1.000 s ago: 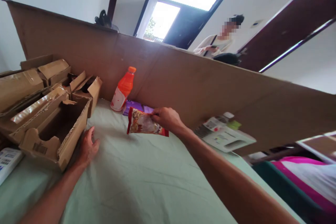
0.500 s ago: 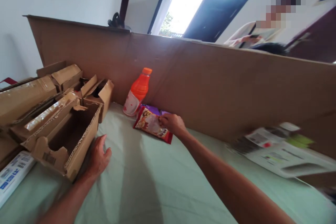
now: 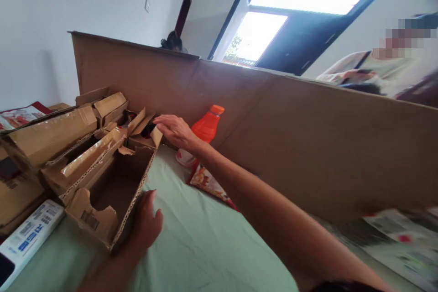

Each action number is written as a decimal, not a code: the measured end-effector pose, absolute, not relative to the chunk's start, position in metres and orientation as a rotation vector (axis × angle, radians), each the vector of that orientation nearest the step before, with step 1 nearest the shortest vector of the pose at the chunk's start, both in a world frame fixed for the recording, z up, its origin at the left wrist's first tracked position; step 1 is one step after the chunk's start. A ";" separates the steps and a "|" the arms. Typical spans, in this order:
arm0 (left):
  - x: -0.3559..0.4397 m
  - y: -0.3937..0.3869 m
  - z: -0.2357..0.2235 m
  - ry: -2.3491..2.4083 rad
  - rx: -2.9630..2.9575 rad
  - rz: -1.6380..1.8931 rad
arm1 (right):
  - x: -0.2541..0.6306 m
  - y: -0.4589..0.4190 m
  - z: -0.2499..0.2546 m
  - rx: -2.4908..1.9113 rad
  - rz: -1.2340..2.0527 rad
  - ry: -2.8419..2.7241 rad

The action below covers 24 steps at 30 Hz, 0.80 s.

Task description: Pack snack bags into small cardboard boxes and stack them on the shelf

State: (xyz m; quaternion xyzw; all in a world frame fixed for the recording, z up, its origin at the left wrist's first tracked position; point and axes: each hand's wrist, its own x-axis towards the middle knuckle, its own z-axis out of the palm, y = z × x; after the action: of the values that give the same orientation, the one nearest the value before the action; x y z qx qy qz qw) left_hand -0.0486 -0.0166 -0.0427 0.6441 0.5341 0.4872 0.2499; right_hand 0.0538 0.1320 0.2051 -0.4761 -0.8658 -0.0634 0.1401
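My left hand [image 3: 147, 223] rests with thumb and fingers apart beside the right wall of an open cardboard box [image 3: 133, 196]. My right hand [image 3: 175, 130] reaches across to the far end of the box group, fingers stretched out over the flap of a small cardboard box [image 3: 156, 137]. No object shows in it; whether it touches the flap I cannot tell. Behind its wrist stands an orange drink bottle [image 3: 207, 125], partly covered. A red snack packet [image 3: 208, 182] lies on the green cloth [image 3: 191, 232], half hidden under my right forearm.
Several more cardboard boxes [image 3: 54, 130] crowd the left side. A white box with blue print [image 3: 30, 242] lies in front of them. A tall cardboard panel [image 3: 308, 146] spans the back. Blurred printed packaging [image 3: 400, 237] is at the right; a person [image 3: 369, 70] stands beyond the panel.
My right hand has let go of the snack packet and moved left past the bottle to the small box. My left hand stays by the open box. The view has turned left.
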 end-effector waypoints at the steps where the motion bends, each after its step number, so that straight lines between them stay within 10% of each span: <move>1: -0.049 -0.017 -0.044 1.453 1.754 1.325 | 0.040 0.140 0.208 -1.361 -0.181 -2.550; 24: -0.049 -0.025 -0.052 1.524 1.683 1.314 | 0.001 0.214 0.171 -1.742 -0.216 -2.889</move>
State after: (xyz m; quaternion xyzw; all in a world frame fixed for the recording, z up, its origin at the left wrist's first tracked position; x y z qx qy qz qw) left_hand -0.0485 -0.0255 -0.0518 0.6203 0.5615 0.4841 0.2564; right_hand 0.0011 0.2140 0.1707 -0.5117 -0.8486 -0.0634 -0.1189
